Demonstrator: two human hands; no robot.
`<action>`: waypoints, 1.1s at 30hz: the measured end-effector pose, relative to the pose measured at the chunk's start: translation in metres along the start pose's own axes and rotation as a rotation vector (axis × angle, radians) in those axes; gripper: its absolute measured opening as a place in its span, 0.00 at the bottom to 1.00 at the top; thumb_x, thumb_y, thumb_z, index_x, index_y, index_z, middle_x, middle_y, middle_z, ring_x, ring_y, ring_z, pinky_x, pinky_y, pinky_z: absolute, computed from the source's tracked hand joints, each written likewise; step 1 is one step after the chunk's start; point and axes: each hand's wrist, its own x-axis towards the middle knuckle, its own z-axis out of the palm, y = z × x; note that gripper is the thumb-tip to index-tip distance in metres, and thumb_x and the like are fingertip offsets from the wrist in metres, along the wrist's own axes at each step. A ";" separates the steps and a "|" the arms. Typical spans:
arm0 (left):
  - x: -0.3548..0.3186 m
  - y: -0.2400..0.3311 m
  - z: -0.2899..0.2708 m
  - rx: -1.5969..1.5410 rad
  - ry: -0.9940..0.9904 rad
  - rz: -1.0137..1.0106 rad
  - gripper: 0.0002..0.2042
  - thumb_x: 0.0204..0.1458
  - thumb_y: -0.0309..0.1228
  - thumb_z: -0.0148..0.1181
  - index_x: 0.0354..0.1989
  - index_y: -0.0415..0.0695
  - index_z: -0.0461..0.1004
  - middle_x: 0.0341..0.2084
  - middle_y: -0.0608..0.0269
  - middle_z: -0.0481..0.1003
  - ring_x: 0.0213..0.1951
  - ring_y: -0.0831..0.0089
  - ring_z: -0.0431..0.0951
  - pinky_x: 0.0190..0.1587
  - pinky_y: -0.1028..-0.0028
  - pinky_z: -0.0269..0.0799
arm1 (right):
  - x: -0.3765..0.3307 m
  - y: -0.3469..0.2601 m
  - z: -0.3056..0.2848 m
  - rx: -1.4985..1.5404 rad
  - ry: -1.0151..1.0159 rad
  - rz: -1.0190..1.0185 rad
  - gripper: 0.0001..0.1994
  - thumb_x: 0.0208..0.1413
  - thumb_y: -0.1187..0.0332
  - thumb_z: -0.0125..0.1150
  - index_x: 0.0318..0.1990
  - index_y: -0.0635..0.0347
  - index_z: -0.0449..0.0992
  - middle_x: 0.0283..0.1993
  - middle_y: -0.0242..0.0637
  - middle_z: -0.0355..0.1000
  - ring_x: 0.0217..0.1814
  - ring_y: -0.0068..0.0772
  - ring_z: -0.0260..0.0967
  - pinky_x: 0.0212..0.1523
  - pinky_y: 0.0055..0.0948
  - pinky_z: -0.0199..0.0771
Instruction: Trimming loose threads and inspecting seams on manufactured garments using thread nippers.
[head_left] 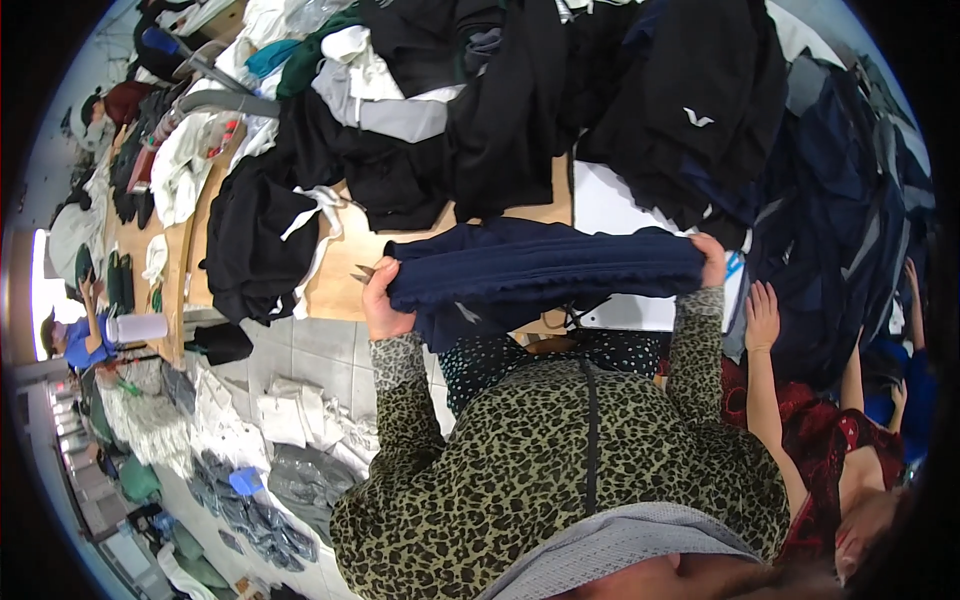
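Observation:
My left hand [383,303] and my right hand [712,259] each grip one end of a folded navy garment [545,268], held stretched between them above the edge of a wooden table [340,285]. Both my sleeves are leopard-print. A small pair of scissors [362,272] lies on the table just beside my left hand. A heap of black garments [560,110] covers the table beyond the navy piece.
Another person's hand [762,315], with a dark red garment below it, rests by dark blue clothes [840,240] at the right. A white sheet [610,200] lies under the heap. Pale and grey clothes [290,440] litter the tiled floor. A person in blue [78,340] stands far left.

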 end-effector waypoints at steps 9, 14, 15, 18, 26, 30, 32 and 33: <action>0.005 -0.017 0.099 1.416 -0.398 0.689 0.09 0.50 0.26 0.55 0.38 0.35 0.73 0.41 0.51 0.72 0.43 0.55 0.72 0.47 0.68 0.67 | -0.026 -0.050 0.081 -0.262 -0.728 0.164 0.07 0.53 0.73 0.57 0.29 0.68 0.76 0.26 0.25 0.71 0.28 0.13 0.63 0.32 0.15 0.64; 0.003 -0.074 0.160 0.848 -1.038 -0.094 0.15 0.57 0.31 0.51 0.49 0.36 0.68 0.38 0.65 0.74 0.41 0.78 0.71 0.47 0.79 0.65 | -0.019 -0.101 0.115 -0.217 -0.871 0.100 0.09 0.56 0.71 0.55 0.27 0.67 0.74 0.24 0.22 0.67 0.26 0.11 0.59 0.28 0.14 0.60; 0.002 -0.076 0.164 0.853 -1.081 -0.180 0.12 0.57 0.30 0.51 0.44 0.35 0.71 0.32 0.70 0.73 0.36 0.82 0.70 0.42 0.81 0.65 | -0.018 -0.109 0.114 -0.218 -0.847 0.086 0.09 0.56 0.70 0.55 0.27 0.67 0.74 0.23 0.22 0.67 0.26 0.10 0.59 0.28 0.14 0.60; 0.002 -0.067 0.162 0.650 -0.792 -0.064 0.07 0.56 0.30 0.53 0.33 0.38 0.73 0.28 0.74 0.70 0.33 0.87 0.66 0.38 0.83 0.63 | -0.006 -0.135 0.101 -0.464 -1.030 0.088 0.10 0.58 0.69 0.53 0.27 0.66 0.72 0.21 0.20 0.61 0.25 0.09 0.55 0.27 0.14 0.57; 0.011 -0.014 0.151 0.887 -0.662 0.411 0.07 0.57 0.30 0.52 0.32 0.39 0.69 0.22 0.76 0.65 0.27 0.88 0.61 0.30 0.86 0.58 | -0.002 -0.138 0.065 -0.420 -0.944 -0.041 0.34 0.60 0.43 0.36 0.39 0.72 0.74 0.35 0.40 0.74 0.38 0.26 0.70 0.44 0.23 0.67; 0.010 -0.008 0.140 0.882 -0.599 0.410 0.05 0.56 0.29 0.53 0.33 0.39 0.69 0.22 0.77 0.64 0.26 0.89 0.59 0.29 0.87 0.57 | -0.003 -0.134 0.067 -0.419 -0.935 -0.101 0.37 0.58 0.39 0.36 0.39 0.72 0.74 0.36 0.41 0.74 0.39 0.27 0.70 0.45 0.23 0.67; 0.009 -0.004 0.136 0.898 -0.569 0.424 0.06 0.56 0.29 0.53 0.33 0.39 0.69 0.22 0.77 0.64 0.26 0.89 0.59 0.29 0.87 0.56 | -0.004 -0.134 0.068 -0.432 -0.929 -0.112 0.37 0.58 0.39 0.36 0.40 0.72 0.74 0.36 0.41 0.74 0.40 0.27 0.70 0.46 0.23 0.67; 0.011 -0.004 0.133 0.884 -0.550 0.445 0.05 0.56 0.29 0.53 0.33 0.39 0.69 0.22 0.77 0.64 0.26 0.89 0.59 0.28 0.87 0.56 | -0.002 -0.133 0.068 -0.394 -0.924 -0.069 0.33 0.58 0.43 0.40 0.40 0.72 0.74 0.36 0.40 0.74 0.40 0.26 0.70 0.46 0.22 0.67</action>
